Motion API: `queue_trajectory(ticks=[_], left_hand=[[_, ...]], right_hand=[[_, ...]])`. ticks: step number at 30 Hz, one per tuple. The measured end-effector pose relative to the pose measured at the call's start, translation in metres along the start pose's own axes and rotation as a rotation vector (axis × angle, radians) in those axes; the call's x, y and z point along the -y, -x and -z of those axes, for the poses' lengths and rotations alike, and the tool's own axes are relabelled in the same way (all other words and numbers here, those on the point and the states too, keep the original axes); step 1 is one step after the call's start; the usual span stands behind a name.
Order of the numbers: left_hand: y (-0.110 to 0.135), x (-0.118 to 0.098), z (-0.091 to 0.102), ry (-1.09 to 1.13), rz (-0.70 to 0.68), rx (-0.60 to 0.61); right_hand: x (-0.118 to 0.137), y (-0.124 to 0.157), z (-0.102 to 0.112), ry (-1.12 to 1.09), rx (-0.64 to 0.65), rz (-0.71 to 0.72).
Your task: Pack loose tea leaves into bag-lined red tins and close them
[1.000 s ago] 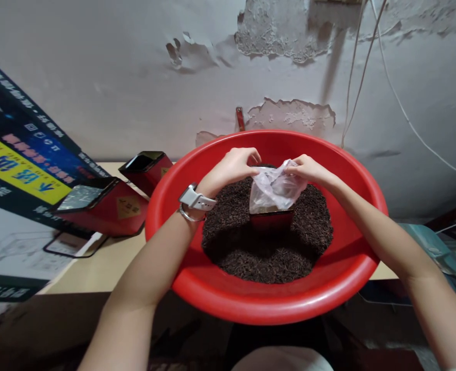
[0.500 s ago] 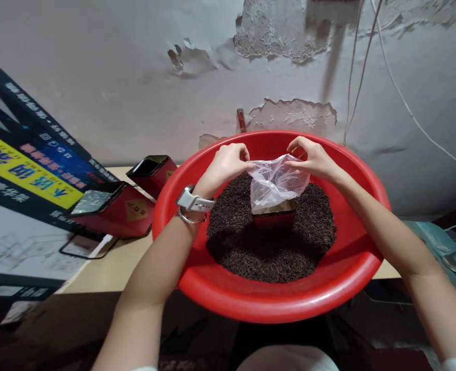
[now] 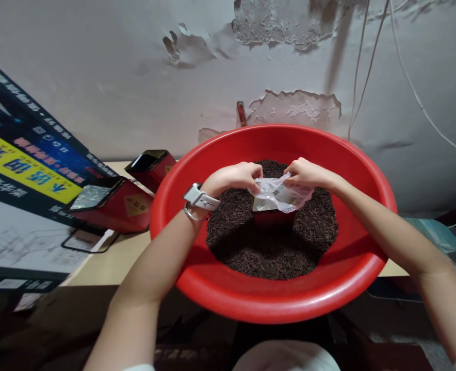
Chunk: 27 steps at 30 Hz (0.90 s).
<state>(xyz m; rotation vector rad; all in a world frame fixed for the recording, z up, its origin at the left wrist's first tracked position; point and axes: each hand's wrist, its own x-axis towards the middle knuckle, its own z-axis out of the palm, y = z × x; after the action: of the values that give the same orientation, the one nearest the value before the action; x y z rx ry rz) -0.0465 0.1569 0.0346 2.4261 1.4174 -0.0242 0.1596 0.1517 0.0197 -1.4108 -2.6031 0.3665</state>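
A clear plastic bag (image 3: 286, 198) is pinched at its top edge by both hands, its lower part in the mouth of a dark red box (image 3: 272, 220). My left hand (image 3: 241, 176), with a white watch on the wrist, grips the bag's left side. My right hand (image 3: 304, 172) closes on its right side. The box stands in dark loose tea leaves (image 3: 269, 265), which look like dried leaf strands. All of this sits inside a large red basin (image 3: 282, 309). The box's lower part lies in shadow.
Left of the basin stand two more red boxes, one with a silvery lining (image 3: 123, 206) and one behind it (image 3: 152, 167). A large printed carton (image 3: 27, 175) leans at far left. The pale table (image 3: 100, 270) carries the basin. Behind is a peeling wall (image 3: 135, 77) with hanging cords.
Both hands have come down and slightly closer together, lowering the bag's edge towards the box. The bag is now more bunched and sits lower over the opening.
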Motion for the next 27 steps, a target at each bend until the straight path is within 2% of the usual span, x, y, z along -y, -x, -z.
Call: queue_trajectory(ticks=[2,4,6,7,8,10,11,13,16,18,19,22,24,27], left_hand=[[0.003,-0.001,0.003,-0.014,0.036,-0.036],[0.009,-0.009,0.006,-0.011,0.048,-0.213],[0.016,-0.025,0.005,0.004,-0.036,-0.473],[0.020,-0.034,0.003,0.015,-0.119,-0.572],[0.022,-0.044,0.000,0.022,-0.215,-0.614],[0.024,-0.059,-0.011,-0.007,-0.362,-0.537],[0.023,-0.064,-0.018,-0.060,-0.383,-0.453],[0.019,-0.065,-0.029,-0.224,-0.319,-0.309],[0.016,-0.053,-0.034,-0.405,-0.182,-0.215],[0.018,-0.044,-0.027,-0.401,-0.173,-0.201],[0.019,-0.041,-0.023,-0.380,-0.171,-0.198],[0.021,-0.037,-0.016,-0.357,-0.135,-0.181],[0.023,-0.035,-0.017,-0.410,-0.108,-0.157],[0.023,-0.032,-0.025,-0.483,-0.067,-0.180]], right_hand=[[0.003,0.001,0.001,-0.105,0.005,-0.098],[0.004,0.001,0.000,-0.206,-0.015,-0.218],[0.004,-0.001,-0.002,-0.298,-0.022,-0.313],[0.003,-0.003,-0.003,-0.331,-0.018,-0.341],[0.002,-0.004,-0.004,-0.337,-0.015,-0.365],[-0.002,-0.005,-0.004,-0.254,-0.021,-0.397],[-0.004,-0.005,-0.003,-0.183,-0.032,-0.392],[-0.006,-0.002,0.002,-0.050,-0.081,-0.321],[0.000,0.007,0.011,0.055,-0.308,-0.061],[0.010,0.012,0.014,0.096,-0.460,0.129],[0.017,0.014,0.014,0.108,-0.473,0.224],[0.030,0.016,0.006,0.157,-0.299,0.406],[0.030,0.014,-0.002,0.262,-0.182,0.375],[0.023,0.011,-0.011,0.444,-0.107,0.222]])
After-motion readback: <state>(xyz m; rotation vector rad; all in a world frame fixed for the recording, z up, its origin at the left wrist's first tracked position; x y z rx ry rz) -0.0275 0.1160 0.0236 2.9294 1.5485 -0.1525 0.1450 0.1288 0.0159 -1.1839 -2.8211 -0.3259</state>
